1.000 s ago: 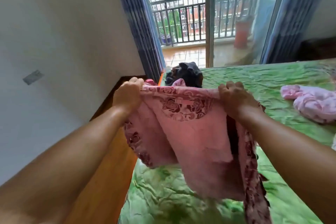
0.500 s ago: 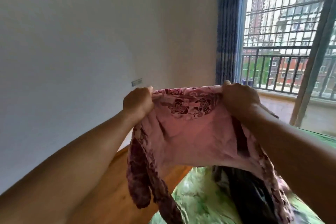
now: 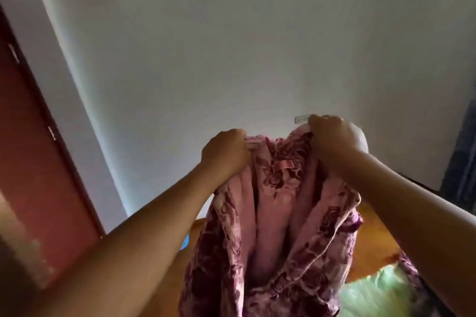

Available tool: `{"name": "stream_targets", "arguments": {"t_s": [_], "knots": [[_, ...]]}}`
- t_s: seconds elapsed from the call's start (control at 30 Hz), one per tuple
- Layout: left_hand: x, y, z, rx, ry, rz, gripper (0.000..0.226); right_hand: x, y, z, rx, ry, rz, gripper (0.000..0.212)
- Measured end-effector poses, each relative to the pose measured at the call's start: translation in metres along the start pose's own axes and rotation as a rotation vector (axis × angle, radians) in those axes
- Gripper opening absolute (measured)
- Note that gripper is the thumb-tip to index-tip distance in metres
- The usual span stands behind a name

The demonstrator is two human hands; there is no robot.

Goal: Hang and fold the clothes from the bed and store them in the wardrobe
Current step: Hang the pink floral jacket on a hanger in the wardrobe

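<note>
Head view: my left hand [image 3: 225, 152] and my right hand [image 3: 332, 136] are both raised in front of me. Each has its fingers curled tight around the top edge of a pink garment [image 3: 273, 213] patterned with dark red flowers. The left hand grips one side of the neckline and the right hand grips the other side, slightly higher. A small pink bow sits on the fabric between them.

Half a second ago my hands were further apart, with the neckline stretched flat between them. Now they are closer together. The cloth between them sags into deep folds and hangs down in a narrow bundle past the bottom of the frame.

The garment is in the air, held clear of the bed [image 3: 373, 291]. Only a blurred corner of the bed's green cover shows at the lower right, just beside the hanging hem.

My view has also swung to the left. The window and balcony railing that filled the right side are gone. Only a strip of blue curtain [image 3: 463, 162] remains at the right edge.

A plain white wall [image 3: 231, 59] fills most of the frame, and a small wall plate [image 3: 301, 119] shows just beside my right hand. A reddish-brown door [image 3: 33, 162] has come into view on the left. The wooden floor [image 3: 373, 234] shows under my right forearm.
</note>
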State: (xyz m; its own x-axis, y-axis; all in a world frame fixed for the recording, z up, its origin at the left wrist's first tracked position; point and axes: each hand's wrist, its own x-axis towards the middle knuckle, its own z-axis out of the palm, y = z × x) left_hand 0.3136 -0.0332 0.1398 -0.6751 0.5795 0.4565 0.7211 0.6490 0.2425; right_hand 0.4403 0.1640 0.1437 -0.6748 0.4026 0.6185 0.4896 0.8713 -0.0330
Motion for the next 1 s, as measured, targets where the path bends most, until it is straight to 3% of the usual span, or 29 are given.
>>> {"name": "stream_targets", "arguments": {"t_s": [0.17,0.47,1.0], "knots": [[-0.068,-0.044,-0.033,0.037,0.005,-0.225,0.014,-0.005,-0.065,0.008,0.188,-0.039,-0.175,0.017],[-0.189,-0.074,-0.096,0.158,0.121,-0.458,0.009,-0.044,-0.153,-0.013,0.433,-0.106,-0.371,0.023],[-0.373,-0.1,-0.267,0.403,0.465,-0.961,0.006,-0.14,-0.354,-0.158,0.775,-0.056,-0.807,0.027]]}}
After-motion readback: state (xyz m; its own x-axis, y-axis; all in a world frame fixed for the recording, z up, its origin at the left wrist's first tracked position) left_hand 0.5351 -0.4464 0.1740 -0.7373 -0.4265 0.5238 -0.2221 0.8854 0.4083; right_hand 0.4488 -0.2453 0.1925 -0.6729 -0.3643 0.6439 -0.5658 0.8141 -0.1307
